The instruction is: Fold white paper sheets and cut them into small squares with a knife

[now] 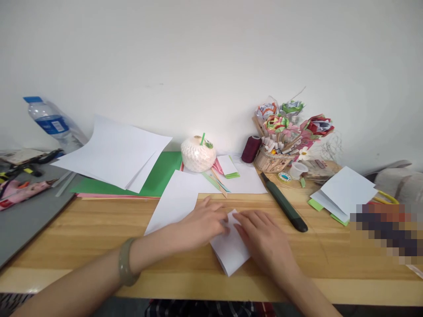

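Observation:
A folded sheet of white paper (231,255) lies at a slant on the wooden table in front of me, its lower edges slightly raised. My left hand (203,224) reaches over the paper's left side, fingers spread and loosely bent, the thumb touching the paper. At the upper right edge, my right hand (264,237) pinches the paper, with fingers and thumb pressed together. Part of the paper is hidden beneath the right hand. A larger white sheet (172,202) lies behind my left hand. To the right rests a dark green utility knife (286,203).
White sheets (115,149) lie on green paper (161,171) at left, near a bottle (53,121) and pink glue gun (26,193). A white coconut (198,154), maroon thread spool (251,149) and basket (272,160) of paper flowers line the wall. Cut paper squares (348,189) lie right.

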